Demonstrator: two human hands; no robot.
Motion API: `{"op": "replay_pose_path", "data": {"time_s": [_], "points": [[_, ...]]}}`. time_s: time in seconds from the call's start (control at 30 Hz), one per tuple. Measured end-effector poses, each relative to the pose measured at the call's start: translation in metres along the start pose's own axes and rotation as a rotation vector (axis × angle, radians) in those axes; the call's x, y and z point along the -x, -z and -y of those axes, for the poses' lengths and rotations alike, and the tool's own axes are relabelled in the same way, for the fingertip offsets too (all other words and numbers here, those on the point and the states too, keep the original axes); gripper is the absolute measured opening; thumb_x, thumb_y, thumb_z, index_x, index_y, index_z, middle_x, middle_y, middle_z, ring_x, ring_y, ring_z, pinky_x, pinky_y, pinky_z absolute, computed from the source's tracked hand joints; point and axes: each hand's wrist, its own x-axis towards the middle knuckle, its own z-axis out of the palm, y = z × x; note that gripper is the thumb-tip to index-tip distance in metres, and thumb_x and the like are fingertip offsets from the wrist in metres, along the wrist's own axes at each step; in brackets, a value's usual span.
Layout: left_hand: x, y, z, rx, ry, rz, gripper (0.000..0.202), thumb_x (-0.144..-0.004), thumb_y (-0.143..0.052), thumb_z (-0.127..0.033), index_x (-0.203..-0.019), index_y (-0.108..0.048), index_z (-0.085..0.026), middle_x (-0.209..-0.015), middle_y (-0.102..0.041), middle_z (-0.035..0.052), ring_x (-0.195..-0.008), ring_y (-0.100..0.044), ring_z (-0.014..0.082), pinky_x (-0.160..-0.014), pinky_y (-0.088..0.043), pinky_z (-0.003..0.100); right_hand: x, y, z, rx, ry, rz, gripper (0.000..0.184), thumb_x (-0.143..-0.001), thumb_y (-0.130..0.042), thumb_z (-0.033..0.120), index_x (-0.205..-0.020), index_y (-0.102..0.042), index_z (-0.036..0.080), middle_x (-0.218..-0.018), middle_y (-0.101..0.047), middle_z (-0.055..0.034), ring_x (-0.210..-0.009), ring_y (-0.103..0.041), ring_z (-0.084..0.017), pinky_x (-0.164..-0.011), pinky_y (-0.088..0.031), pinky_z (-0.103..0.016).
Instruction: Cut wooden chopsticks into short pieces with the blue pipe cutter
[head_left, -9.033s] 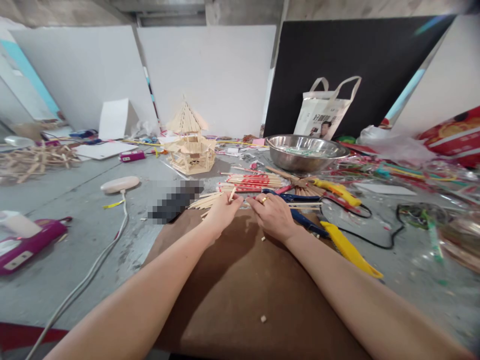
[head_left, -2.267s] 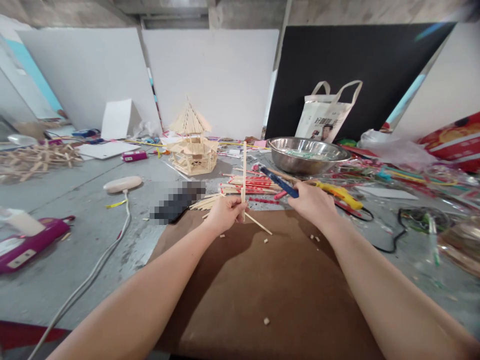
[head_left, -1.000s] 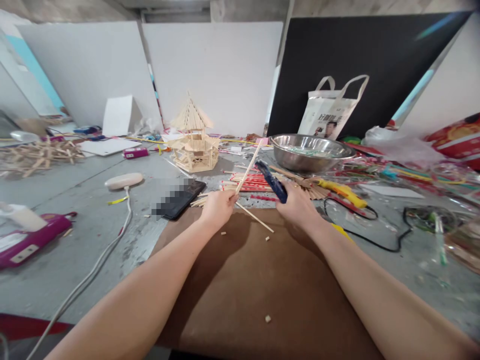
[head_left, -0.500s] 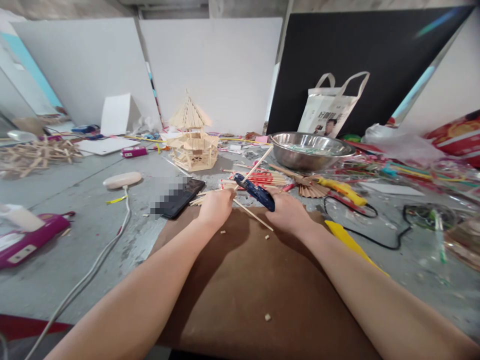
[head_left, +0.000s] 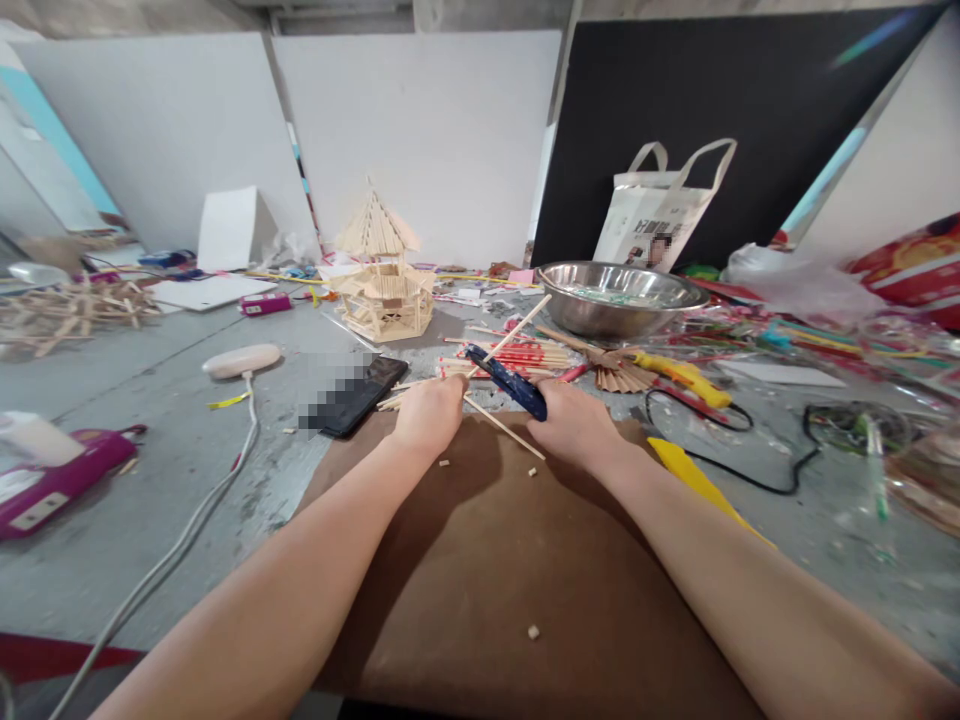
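Observation:
My left hand is closed on thin pale wooden sticks, pinched between thumb and fingers. One wooden stick slants up to the right from it, and another stick slants down to the right. My right hand is wrapped round dark blue pliers. The pliers' head lies against the upward stick, close to my left fingertips; their jaws cannot be made out clearly. Beneath both hands lies a brown board with a few small cut stick pieces on it.
Behind the hands lie red-wrapped stick bundles and a black phone. A wooden stick pavilion model stands farther back, left of a steel basin. At right are a yellow glue gun with its cable and a folding fan.

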Motion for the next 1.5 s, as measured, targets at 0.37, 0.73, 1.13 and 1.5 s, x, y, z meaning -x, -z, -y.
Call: {"op": "replay_pose_path", "data": {"time_s": [0.37, 0.73, 1.13, 1.5], "points": [[0.0, 0.003, -0.001, -0.024, -0.016, 0.077, 0.029, -0.076, -0.033, -0.018, -0.081, -0.061, -0.014, -0.076, -0.063, 0.0121, -0.073, -0.059, 0.0219, -0.064, -0.043, 0.031, -0.004, -0.003, -0.005, 0.037, -0.04, 0.07, 0.03, -0.067, -0.042, 0.038, -0.087, -0.056, 0.02, -0.079, -0.061, -0.0087, -0.073, -0.056, -0.023, -0.055, -0.037, -0.028], [-0.001, -0.002, -0.002, -0.048, -0.033, 0.145, 0.028, -0.075, -0.035, -0.018, -0.079, -0.061, -0.012, -0.076, -0.062, 0.013, -0.075, -0.058, 0.0221, -0.066, -0.044, 0.032, -0.007, -0.005, -0.007, 0.018, -0.054, 0.187, 0.036, -0.07, -0.039, 0.043, -0.081, -0.061, 0.017, -0.08, -0.062, -0.0104, -0.07, -0.056, -0.019, -0.055, -0.036, -0.025], [0.0, -0.008, 0.0, -0.034, -0.053, 0.108, 0.03, -0.075, -0.031, -0.02, -0.078, -0.06, -0.015, -0.078, -0.062, 0.0115, -0.074, -0.058, 0.0226, -0.062, -0.043, 0.032, -0.009, -0.009, -0.01, 0.009, -0.072, 0.203, 0.042, -0.068, -0.042, 0.048, -0.086, -0.062, 0.016, -0.083, -0.062, -0.0121, -0.072, -0.057, -0.021, -0.055, -0.037, -0.026], [-0.004, -0.013, 0.009, 0.233, 0.06, 0.017, 0.032, -0.081, -0.027, -0.032, -0.08, -0.055, -0.017, -0.072, -0.062, 0.0069, -0.067, -0.056, 0.0184, -0.058, -0.035, 0.026, -0.012, -0.004, -0.016, -0.045, -0.066, 0.153, 0.034, -0.068, -0.042, 0.043, -0.079, -0.061, 0.017, -0.074, -0.062, -0.01, -0.064, -0.056, -0.019, -0.051, -0.035, -0.024]]}}
